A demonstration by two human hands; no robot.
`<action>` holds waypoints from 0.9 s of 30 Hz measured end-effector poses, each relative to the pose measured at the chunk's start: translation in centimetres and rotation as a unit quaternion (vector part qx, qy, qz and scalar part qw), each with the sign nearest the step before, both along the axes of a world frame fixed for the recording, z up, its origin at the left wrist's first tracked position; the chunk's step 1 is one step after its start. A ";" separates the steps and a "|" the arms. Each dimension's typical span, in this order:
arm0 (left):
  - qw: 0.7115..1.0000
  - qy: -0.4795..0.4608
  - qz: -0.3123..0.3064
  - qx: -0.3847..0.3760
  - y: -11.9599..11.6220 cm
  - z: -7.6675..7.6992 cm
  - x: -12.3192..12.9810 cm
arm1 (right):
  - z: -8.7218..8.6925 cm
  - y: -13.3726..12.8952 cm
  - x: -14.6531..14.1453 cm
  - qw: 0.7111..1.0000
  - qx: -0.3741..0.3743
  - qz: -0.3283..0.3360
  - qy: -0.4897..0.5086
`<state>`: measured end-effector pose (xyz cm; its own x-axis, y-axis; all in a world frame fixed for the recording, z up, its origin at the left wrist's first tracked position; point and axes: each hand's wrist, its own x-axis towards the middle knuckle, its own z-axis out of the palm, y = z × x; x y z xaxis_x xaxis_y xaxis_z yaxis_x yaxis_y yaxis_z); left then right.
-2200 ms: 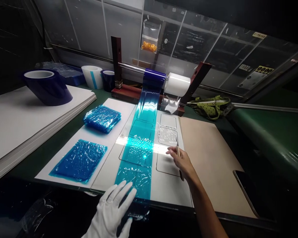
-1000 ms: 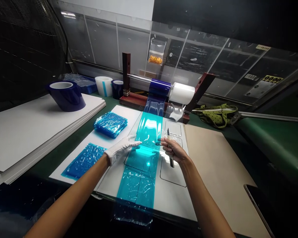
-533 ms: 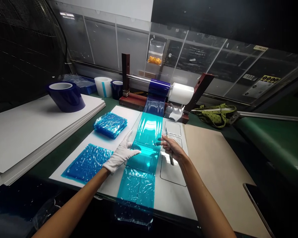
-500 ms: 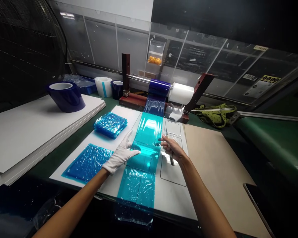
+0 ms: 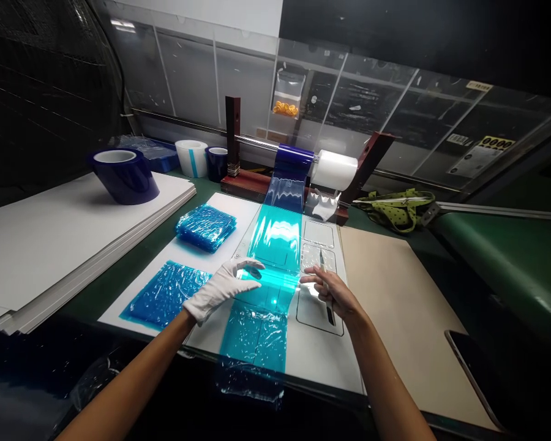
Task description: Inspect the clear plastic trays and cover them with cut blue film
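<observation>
A strip of clear blue film (image 5: 275, 239) runs from a dark blue roll (image 5: 294, 156) down across the white work sheet and over the table's front edge. My left hand (image 5: 218, 288), in a white glove, is at the strip's left edge with thumb and fingers apart. Over on the right edge, my right hand (image 5: 333, 289) is bare and holds a slim craft knife (image 5: 322, 258), its blade pointing away from me. The index finger reaches towards the film; whether it touches is unclear. Left of the strip lie a thick stack of blue film pieces (image 5: 206, 228) and a flatter pile (image 5: 165, 295).
A dark wooden stand (image 5: 243, 187) carries the roll and a white roll (image 5: 337, 170). White boards (image 5: 73, 226) with a large blue roll (image 5: 126, 177) are at left. Brown board (image 5: 386, 288), a phone (image 5: 475, 373) and a green pouch (image 5: 397, 208) are at right.
My left hand's fingers have curled inward over the film's edge. My right hand, with the craft knife, has moved slightly right and down.
</observation>
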<state>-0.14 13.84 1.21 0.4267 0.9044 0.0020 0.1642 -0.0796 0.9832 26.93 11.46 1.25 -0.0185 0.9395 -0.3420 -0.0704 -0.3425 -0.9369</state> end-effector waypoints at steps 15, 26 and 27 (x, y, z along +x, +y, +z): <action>0.950 0.224 0.063 0.208 -0.5 3.3 -0.8 | -6.9 -19.6 -6.7 0.994 -0.057 -0.073 -0.060; 0.864 0.340 0.012 0.370 -1.3 5.0 -1.1 | -9.8 -18.3 -11.5 0.988 -0.085 -0.125 0.032; 0.858 0.342 0.011 0.382 -1.6 5.1 -1.2 | -9.6 -18.2 -11.7 0.988 -0.082 -0.128 0.032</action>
<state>-1.30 12.28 6.27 0.5462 0.7595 0.3534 0.6932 -0.6467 0.3183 15.24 -6.76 -8.37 0.1855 0.8479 -0.4967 -0.2325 -0.4532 -0.8605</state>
